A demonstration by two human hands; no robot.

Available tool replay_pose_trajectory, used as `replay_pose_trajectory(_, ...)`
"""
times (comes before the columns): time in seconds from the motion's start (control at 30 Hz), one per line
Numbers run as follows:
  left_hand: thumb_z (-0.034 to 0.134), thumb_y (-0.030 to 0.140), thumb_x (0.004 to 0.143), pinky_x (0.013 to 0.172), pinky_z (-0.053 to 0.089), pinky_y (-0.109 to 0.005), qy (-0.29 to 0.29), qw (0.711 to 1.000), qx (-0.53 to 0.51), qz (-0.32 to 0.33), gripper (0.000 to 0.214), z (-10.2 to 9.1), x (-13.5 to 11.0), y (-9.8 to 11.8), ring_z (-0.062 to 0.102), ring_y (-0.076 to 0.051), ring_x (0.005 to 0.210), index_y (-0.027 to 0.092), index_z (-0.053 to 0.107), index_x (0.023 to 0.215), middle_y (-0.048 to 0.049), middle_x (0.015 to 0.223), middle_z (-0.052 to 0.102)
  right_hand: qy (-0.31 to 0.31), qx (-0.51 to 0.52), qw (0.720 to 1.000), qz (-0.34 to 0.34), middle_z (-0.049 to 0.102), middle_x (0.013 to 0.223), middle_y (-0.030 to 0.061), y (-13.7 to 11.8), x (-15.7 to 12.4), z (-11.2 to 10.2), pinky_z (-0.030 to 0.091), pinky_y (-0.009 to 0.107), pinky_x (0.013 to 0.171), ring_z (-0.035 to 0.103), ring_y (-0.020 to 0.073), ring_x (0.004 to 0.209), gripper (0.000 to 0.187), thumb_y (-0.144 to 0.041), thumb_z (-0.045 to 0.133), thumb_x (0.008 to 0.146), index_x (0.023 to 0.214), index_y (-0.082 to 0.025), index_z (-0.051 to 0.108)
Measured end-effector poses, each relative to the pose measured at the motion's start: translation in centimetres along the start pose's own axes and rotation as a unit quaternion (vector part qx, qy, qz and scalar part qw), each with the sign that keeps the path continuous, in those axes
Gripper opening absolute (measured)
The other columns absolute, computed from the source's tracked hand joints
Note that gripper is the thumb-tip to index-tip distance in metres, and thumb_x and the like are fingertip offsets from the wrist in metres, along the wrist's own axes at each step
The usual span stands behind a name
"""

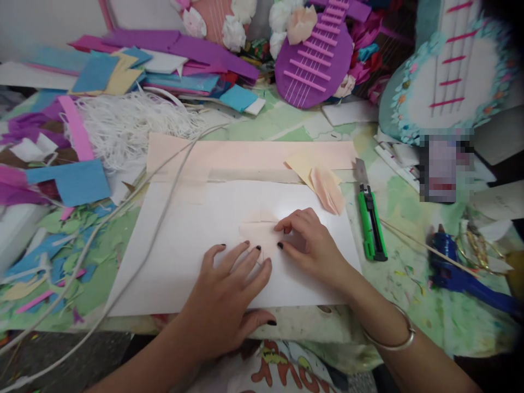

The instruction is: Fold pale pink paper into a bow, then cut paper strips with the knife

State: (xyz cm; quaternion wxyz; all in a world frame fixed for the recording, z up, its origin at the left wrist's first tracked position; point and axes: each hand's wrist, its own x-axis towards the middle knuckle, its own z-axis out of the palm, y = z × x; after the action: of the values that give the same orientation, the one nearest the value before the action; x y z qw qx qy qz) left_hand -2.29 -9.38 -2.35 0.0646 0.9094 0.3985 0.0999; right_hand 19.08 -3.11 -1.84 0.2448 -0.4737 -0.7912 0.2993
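A small pale peach piece of paper (260, 232) lies on a large white sheet (172, 262) in front of me. My left hand (235, 284) is spread flat, palm down, its fingertips at the lower edge of the peach piece and its thumb near the sheet's front edge. At the right end of the same piece is my right hand (305, 243), fingers bent, with a small gap between thumb and index finger. Folded peach paper petals (327, 188) rest past the right hand. A green utility knife (371, 224) lies to the right, blade out.
A white cable (164, 210) crosses the sheet's left side. Behind are a peach strip (245, 155), shredded white paper (131, 123) and a purple paper guitar (315, 60). A blue glue gun (458, 278) lies at right; paper scraps (53, 251) cover the left.
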Motion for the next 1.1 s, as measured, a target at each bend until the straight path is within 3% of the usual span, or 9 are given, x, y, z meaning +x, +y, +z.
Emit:
replay_pose_trajectory(0.4,0.047,0.059,0.086,0.106,0.021,-0.058,-0.015,0.999,-0.027,-0.009,0.058,-0.3,-0.8,0.4,0.034,-0.035,0.134,0.018,0.054,0.126,-0.0148,0.140,0.047,0.018,-0.006,1.000,-0.013,0.059,0.085,0.0050,0.2,0.0,0.3,0.040,0.037,0.079,0.048,0.0210,0.086,0.018,-0.007,0.056,0.076,0.091,-0.017,0.059)
replay_pose_trajectory(0.5,0.048,0.059,0.086,0.105,0.022,-0.057,-0.016,0.999,-0.043,-0.009,0.055,-0.4,-0.9,0.1,0.034,-0.034,0.134,0.021,0.053,0.125,-0.0129,0.142,0.046,0.033,-0.042,0.997,-0.050,0.060,0.086,0.0064,-0.1,-0.4,0.5,0.043,0.037,0.077,0.049,0.0207,0.086,0.017,-0.006,0.052,0.079,0.089,-0.017,0.059)
replay_pose_trajectory(0.6,0.049,0.048,0.090,0.101,0.028,-0.052,-0.028,0.998,-0.061,0.000,0.049,-0.8,-0.8,-0.7,0.037,-0.031,0.132,0.020,0.048,0.130,-0.0113,0.141,0.047,0.050,-0.128,0.982,-0.128,0.062,0.088,0.0103,-1.2,-1.6,0.9,0.045,0.038,0.076,0.050,0.0217,0.087,0.023,-0.003,0.043,0.085,0.093,-0.014,0.062)
replay_pose_trajectory(0.73,0.042,0.025,0.095,0.098,0.036,-0.042,-0.003,0.993,-0.118,-0.001,0.034,-1.3,0.2,-2.4,0.047,-0.024,0.122,0.017,0.047,0.128,-0.0096,0.128,0.058,0.015,-0.204,0.961,-0.186,0.062,0.105,0.0184,-3.0,-3.8,2.0,0.048,0.041,0.088,0.050,0.0258,0.103,0.027,-0.007,0.043,0.091,0.111,-0.002,0.060)
replay_pose_trajectory(0.9,0.043,0.014,0.093,0.091,0.043,-0.031,0.039,0.984,-0.174,-0.005,0.021,-1.2,2.3,-4.3,0.054,-0.017,0.104,0.016,0.055,0.111,-0.0058,0.111,0.063,0.014,-0.228,0.959,-0.165,0.058,0.120,0.0219,-3.7,-5.5,3.5,0.047,0.045,0.099,0.048,0.0309,0.117,0.033,-0.005,0.046,0.089,0.119,0.002,0.057)
replay_pose_trajectory(1.1,0.052,0.012,0.088,0.081,0.044,-0.030,-0.018,0.978,-0.204,-0.028,0.012,-1.1,4.5,-5.3,0.051,-0.018,0.092,0.017,0.058,0.097,-0.0035,0.094,0.061,0.032,-0.210,0.966,-0.144,0.060,0.121,0.0211,-3.7,-5.9,4.0,0.049,0.045,0.100,0.051,0.0298,0.118,0.033,-0.003,0.041,0.090,0.118,0.002,0.058)
